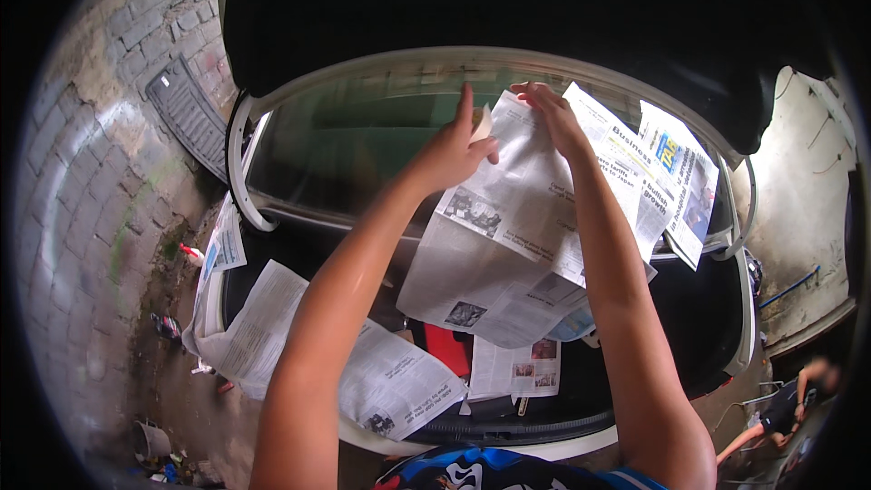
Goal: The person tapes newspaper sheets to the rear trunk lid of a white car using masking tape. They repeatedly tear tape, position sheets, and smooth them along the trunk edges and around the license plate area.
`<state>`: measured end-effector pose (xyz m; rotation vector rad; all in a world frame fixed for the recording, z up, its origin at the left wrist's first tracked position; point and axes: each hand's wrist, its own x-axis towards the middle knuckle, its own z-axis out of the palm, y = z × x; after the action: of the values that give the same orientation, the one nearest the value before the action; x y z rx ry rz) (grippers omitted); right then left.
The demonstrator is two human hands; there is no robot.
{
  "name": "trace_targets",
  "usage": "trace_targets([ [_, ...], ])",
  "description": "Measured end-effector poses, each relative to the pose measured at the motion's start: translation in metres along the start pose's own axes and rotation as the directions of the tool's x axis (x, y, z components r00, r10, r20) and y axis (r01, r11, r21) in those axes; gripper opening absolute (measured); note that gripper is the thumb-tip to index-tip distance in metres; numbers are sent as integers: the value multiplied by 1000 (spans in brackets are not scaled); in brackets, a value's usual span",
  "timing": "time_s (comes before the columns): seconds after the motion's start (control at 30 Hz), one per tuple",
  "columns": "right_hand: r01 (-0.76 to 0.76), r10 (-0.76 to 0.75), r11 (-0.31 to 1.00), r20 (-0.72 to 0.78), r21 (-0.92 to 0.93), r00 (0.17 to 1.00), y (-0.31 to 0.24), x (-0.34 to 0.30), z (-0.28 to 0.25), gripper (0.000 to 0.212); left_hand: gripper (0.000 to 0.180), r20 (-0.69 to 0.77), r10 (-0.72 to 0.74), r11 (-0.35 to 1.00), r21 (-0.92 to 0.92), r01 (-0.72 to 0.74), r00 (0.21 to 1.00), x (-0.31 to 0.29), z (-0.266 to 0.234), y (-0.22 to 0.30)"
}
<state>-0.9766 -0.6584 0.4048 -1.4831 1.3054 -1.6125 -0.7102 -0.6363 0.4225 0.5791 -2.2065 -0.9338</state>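
Note:
A large newspaper sheet (508, 245) hangs in front of the rear window (354, 136) of a car, its lower end reaching down into the boot. At its upper edge is my right hand (552, 118), fingers bent over the paper and holding it there. My left hand (461, 150) is just left of the sheet, one finger pointing up, closed around a small cream roll (481, 122) that looks like masking tape; the hand partly hides it. More newspaper pages (680, 181) cover the right part of the window.
Another newspaper (399, 381) drapes over the boot's left and front edge. Inside the boot lie a red item (446, 349) and a printed page (517, 367). The dark raised tailgate (490, 0) is overhead. A block wall (82, 181) stands left; a person (789, 408) sits at lower right.

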Motion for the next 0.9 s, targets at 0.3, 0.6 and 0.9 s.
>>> trace_targets([
  [0.3, 47, -59, 996, 165, 78, 985, 4, 2, -14, 30, 100, 42, -56, 953, 299, 41, 998, 63, 31, -4],
  [0.6, 80, -151, 879, -114, -470, 982, -5, 22, 8, 17, 75, 244, -504, 708, -432, 558, 828, -216, -34, 86],
  [0.9, 324, -636, 602, -193, -730, 747, 22, 13, 58, 2, 50, 209, -637, 457, -672, 582, 742, -298, 24, 62],
])
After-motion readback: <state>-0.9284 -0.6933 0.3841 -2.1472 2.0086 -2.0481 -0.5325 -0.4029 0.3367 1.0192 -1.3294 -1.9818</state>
